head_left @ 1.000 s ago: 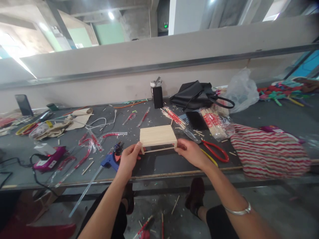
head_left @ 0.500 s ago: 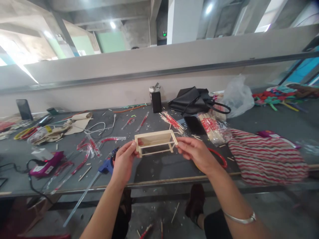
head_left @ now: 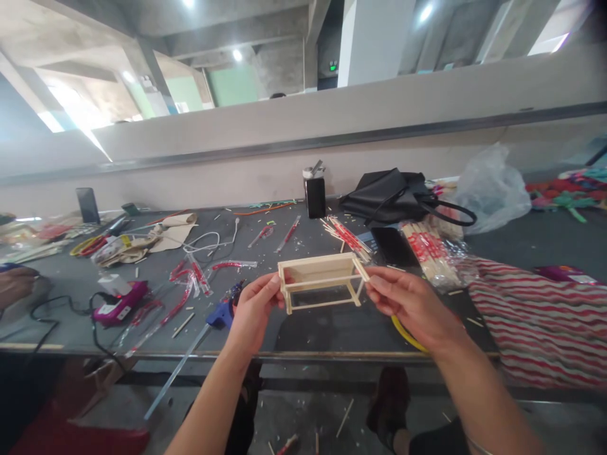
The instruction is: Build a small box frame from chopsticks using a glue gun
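Note:
I hold a small table-shaped frame of light wooden sticks (head_left: 320, 273) up above the dark workbench (head_left: 313, 325), tilted so its underside and legs face me. My left hand (head_left: 253, 308) pinches its left end and my right hand (head_left: 411, 301) pinches its right end; both are closed on it. A blue glue gun (head_left: 219, 312) lies on the bench just left of my left hand. Yellow-handled pliers (head_left: 406, 336) lie partly hidden under my right hand.
Red-printed chopstick wrappers (head_left: 190, 278) and loose sticks litter the bench. A black bottle (head_left: 315, 192), black handbag (head_left: 398, 196), bagged chopsticks (head_left: 429, 251), black phone (head_left: 391, 247), striped cloth (head_left: 545, 322) and a magenta device (head_left: 116, 306) lie around. Another person's hand (head_left: 16, 284) shows at far left.
I lifted the stick frame off the bench and tipped it back, so its underside faces me instead of its flat top. The view shifted slightly left.

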{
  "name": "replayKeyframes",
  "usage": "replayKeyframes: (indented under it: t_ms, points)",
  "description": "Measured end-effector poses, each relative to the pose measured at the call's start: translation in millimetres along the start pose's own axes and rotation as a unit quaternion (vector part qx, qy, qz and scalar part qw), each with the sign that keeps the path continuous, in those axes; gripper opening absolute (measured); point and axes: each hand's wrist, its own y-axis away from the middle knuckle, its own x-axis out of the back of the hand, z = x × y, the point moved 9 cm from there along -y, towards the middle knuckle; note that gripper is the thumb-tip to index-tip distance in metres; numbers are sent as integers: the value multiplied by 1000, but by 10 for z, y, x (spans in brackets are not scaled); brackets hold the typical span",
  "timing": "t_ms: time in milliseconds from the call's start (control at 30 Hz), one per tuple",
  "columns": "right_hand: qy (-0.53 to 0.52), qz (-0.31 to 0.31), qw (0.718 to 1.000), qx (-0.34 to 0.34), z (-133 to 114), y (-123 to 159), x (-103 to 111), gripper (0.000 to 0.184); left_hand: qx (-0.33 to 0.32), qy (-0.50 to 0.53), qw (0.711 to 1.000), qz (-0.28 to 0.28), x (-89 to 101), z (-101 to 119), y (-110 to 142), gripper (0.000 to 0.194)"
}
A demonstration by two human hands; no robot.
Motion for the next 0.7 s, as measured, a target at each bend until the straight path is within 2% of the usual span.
replayKeyframes:
  t_ms: [133, 233, 400, 700]
  points:
    - [25, 9, 1000, 15, -100, 52, 58, 36, -3, 4, 999, -47, -75, 34, 18, 26]
    - [64, 39, 997, 26, -164, 83, 117, 36, -3, 1, 997, -72, -122, 46, 34, 30]
    - [103, 60, 993, 19, -195, 105, 95, 38, 21, -36, 998, -53, -111, -6, 45, 32]
    - [106, 56, 993, -19, -38, 29, 53, 43, 129, -5, 990, -53, -127, -246, 37, 33]
